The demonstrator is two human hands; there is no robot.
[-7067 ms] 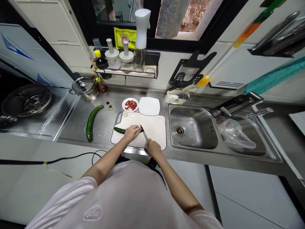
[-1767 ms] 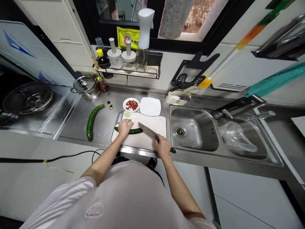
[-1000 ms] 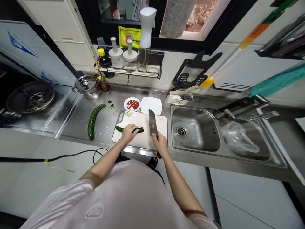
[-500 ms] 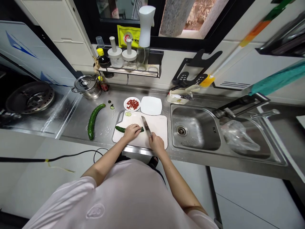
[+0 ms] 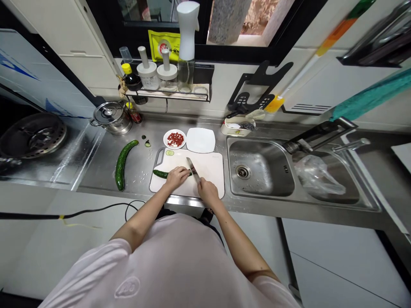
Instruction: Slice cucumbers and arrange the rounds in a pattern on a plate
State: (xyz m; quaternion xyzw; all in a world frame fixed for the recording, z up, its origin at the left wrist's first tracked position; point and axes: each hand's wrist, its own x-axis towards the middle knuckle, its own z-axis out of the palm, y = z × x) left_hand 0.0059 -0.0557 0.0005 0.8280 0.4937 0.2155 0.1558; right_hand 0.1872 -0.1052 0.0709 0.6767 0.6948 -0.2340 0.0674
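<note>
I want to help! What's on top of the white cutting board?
The white cutting board holds a cucumber piece under the left hand, a cleaver in the right hand, and two cucumber slices near the handle. The hands hide what lies beneath them.

Left forearm (image 5: 144, 209) and right forearm (image 5: 234, 231) bare, angled inward from the body, elbows out. Left hand (image 5: 176, 177) palm down, fingers arched and curled. Right hand (image 5: 208, 192) closed in a firm grip, near the left.

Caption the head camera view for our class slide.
Left hand steadies cucumber on cutting board; right hand holds a kitchen knife.
</note>
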